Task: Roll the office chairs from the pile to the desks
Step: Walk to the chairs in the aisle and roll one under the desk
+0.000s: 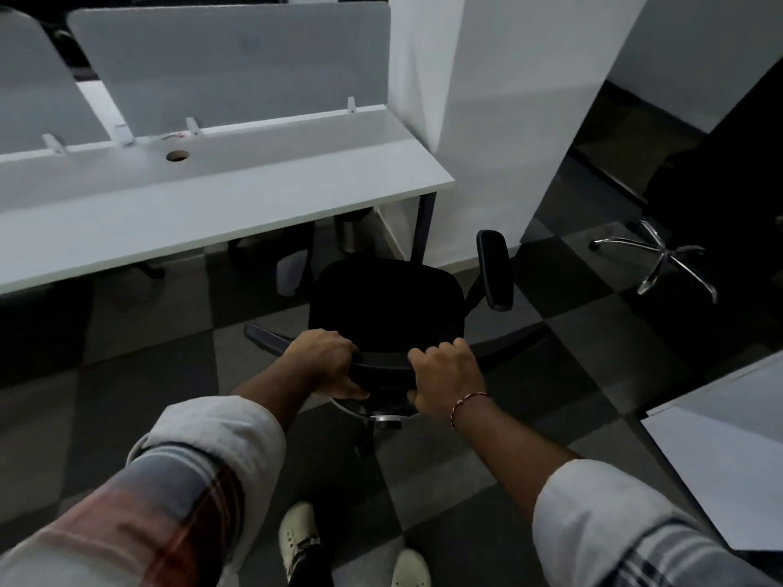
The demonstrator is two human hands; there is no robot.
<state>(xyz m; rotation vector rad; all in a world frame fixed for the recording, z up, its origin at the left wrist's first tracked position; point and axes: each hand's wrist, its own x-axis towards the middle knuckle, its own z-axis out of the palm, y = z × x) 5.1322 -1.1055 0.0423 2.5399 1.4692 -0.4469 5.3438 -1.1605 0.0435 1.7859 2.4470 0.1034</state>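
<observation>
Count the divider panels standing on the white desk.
2. The right panel stands behind the cable hole; the left panel is at the frame's edge, partly cut off. More may lie beyond view.

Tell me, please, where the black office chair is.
The black office chair stands mid head view, before the white desk's right end, left hand and right hand gripping its backrest.

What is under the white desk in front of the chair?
Under the white desk stand its dark leg and dim shapes, perhaps other chair parts. The desktop covers the rest, so they cannot be identified.
</observation>
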